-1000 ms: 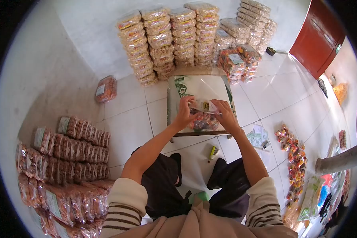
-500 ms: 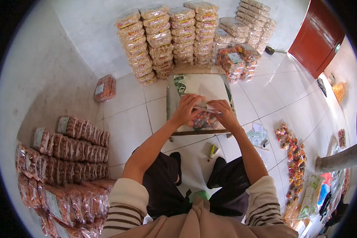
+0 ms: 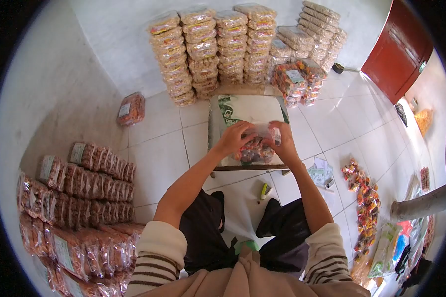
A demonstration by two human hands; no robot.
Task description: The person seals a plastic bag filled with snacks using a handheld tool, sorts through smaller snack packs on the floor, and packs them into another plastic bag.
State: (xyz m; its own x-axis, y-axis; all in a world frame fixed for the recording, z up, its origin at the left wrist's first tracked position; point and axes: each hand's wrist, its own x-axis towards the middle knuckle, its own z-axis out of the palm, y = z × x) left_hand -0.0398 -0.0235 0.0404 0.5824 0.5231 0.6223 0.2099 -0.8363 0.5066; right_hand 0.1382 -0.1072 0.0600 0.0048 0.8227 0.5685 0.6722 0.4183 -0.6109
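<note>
A clear plastic bag (image 3: 254,154) filled with small red and dark wrapped pieces lies on the near part of a low table (image 3: 256,110). My left hand (image 3: 235,138) is closed on the left side of the bag's upper end. On the opposite side, my right hand (image 3: 282,142) has its fingers curled and gripping the bag's plastic. The loose upper film stands up between the two hands. A green and white printed sheet covers part of the tabletop beyond the bag. Some of my fingertips are hidden behind the plastic.
Tall stacks of packed snack bags (image 3: 200,49) stand along the back wall. Rows of brown packs (image 3: 84,190) fill the left floor. A yellow-green cutter (image 3: 265,190) lies between my feet. Orange packets (image 3: 367,208) and paper labels (image 3: 320,172) lie to the right.
My hands have shifted from close together over the bag's gathered top to slightly wider apart. More of the film now shows upright between them. The view has tilted slightly.
</note>
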